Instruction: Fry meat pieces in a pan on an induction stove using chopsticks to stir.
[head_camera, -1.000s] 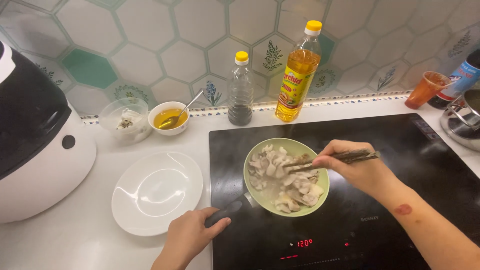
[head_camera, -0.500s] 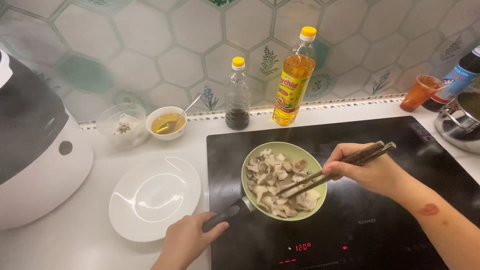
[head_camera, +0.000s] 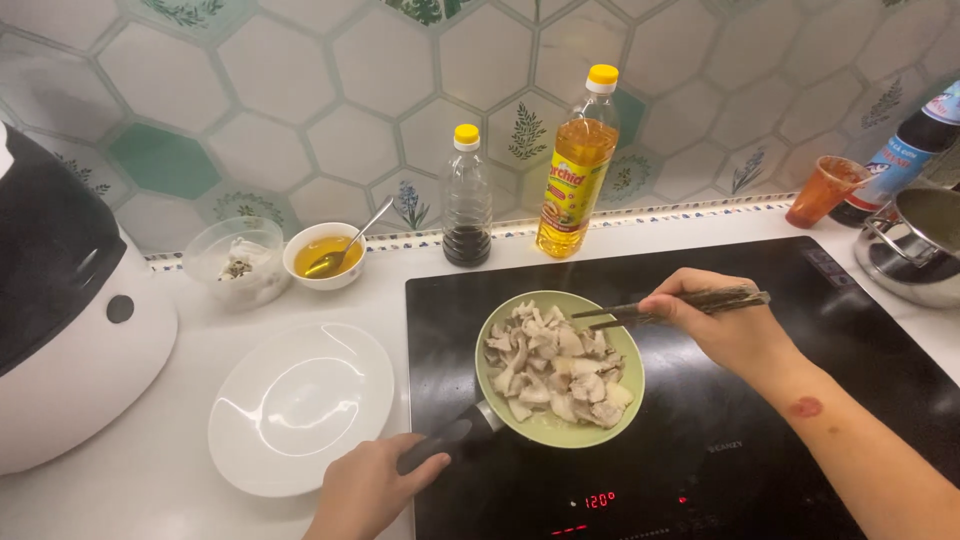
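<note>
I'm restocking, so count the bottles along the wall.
3: a small dark-liquid bottle and a tall oil bottle stand behind the cooktop; a dark bottle is at the right edge, cut off. More may lie out of view.

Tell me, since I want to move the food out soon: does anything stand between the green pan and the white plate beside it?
Nothing visible does. The green pan sits on the black cooktop, and the empty white plate lies just left of it on the counter. Only the pan's dark handle, gripped by the left hand, points toward that side.
</note>
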